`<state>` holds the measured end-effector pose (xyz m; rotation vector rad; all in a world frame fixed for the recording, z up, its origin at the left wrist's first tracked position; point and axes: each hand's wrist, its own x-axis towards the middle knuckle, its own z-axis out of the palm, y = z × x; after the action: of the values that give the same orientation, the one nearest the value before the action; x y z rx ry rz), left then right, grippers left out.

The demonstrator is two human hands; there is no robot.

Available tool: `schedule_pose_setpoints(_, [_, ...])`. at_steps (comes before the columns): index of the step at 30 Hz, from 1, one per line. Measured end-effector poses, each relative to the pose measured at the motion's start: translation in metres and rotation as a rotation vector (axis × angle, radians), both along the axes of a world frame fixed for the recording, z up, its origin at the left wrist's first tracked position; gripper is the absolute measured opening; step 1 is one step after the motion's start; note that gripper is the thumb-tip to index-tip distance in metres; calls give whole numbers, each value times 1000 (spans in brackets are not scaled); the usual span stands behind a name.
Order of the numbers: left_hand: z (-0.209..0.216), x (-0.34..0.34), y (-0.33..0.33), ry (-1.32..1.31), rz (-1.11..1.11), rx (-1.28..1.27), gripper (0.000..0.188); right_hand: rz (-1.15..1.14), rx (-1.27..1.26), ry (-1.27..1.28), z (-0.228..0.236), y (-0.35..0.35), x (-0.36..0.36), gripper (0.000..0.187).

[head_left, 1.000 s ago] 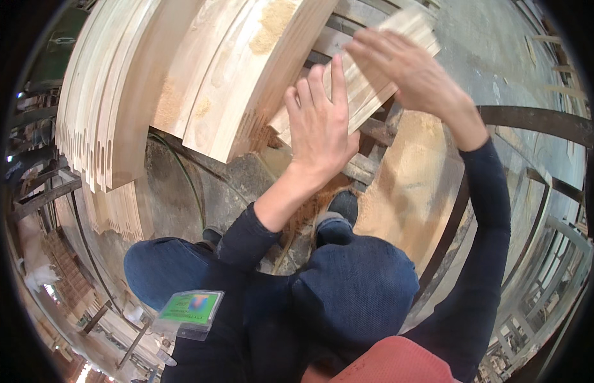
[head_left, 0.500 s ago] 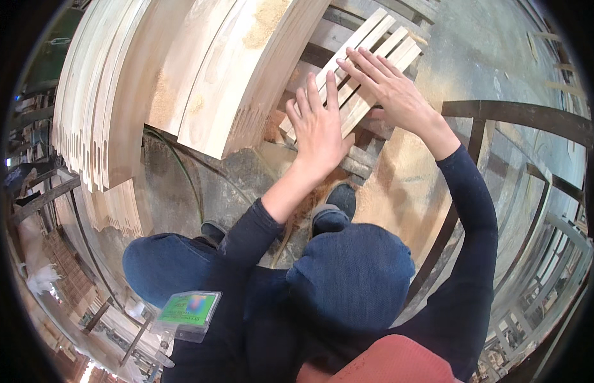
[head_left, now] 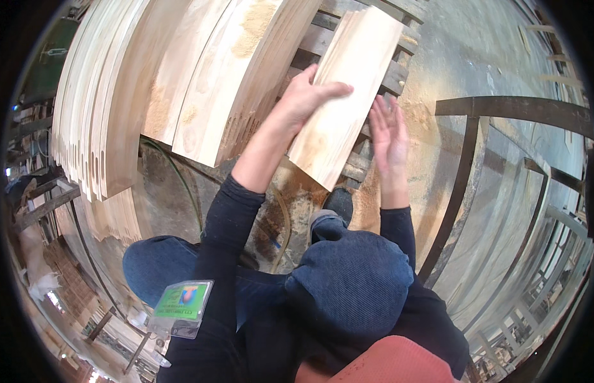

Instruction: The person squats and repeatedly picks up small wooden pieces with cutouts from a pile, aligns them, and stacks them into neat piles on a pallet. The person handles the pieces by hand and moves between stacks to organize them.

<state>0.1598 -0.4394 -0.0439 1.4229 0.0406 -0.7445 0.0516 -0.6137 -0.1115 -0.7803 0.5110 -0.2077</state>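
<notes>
pale and wooden, a long board slants across the frame's upper middle; the left hand is clamped on its left edge, the right hand, fingers apart, just beside its right edge.

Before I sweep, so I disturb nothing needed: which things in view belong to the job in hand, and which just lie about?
Likely in use:
pale, rectangular wooden stock, gripped by the left hand; right hand open beside it
stacked pale wooden boards

Probably just lying about:
thin green hose or cable
dark metal frame at right
tan sawdust
</notes>
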Motion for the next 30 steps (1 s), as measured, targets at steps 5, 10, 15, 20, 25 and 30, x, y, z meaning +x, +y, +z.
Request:
schedule_pose_setpoints(5, [-11,-26,-8,490,33,-661,71,254,171,-285,-24,-11,29,96])
schedule_pose_setpoints(10, [-45,-47,12,568,4,-824,71,381,207,-413,34,35,68,91])
schedule_pose_setpoints(15, [-43,-43,0,545,-62,-778,67,353,344,-376,25,18,49,92])
schedule_pose_setpoints(20, [-31,-30,-1,473,-81,-683,69,346,323,-428,12,21,59,97])
schedule_pose_setpoints(25, [-14,-30,-12,116,-136,-300,76,315,441,-568,-3,11,59,99])
schedule_pose_setpoints(30, [-5,-25,-18,-135,-158,-114,83,272,431,-548,12,13,47,98])
